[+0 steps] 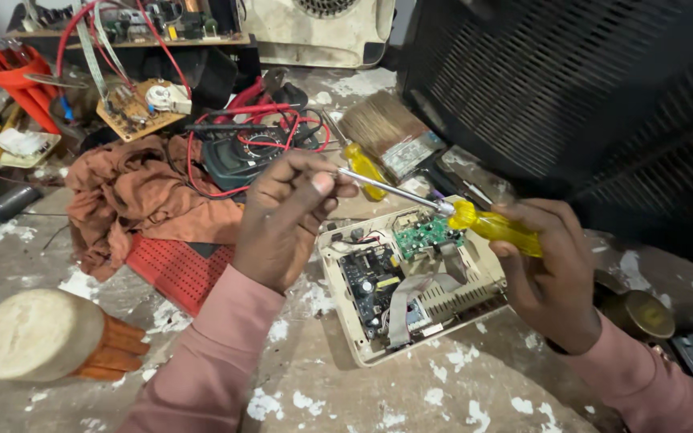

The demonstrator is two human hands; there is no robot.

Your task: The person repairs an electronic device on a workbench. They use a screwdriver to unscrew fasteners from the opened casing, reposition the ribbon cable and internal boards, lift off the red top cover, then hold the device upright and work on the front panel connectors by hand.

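White paper label [407,156] on paintbrush ferrule, behind open beige case; no packages, screens.

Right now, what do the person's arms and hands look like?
Both arms wear long, soft pink sleeves that reach the wrists. The left hand and right hand are bare: no gloves, and no rings or watch that I can see. The fingers have short nails.
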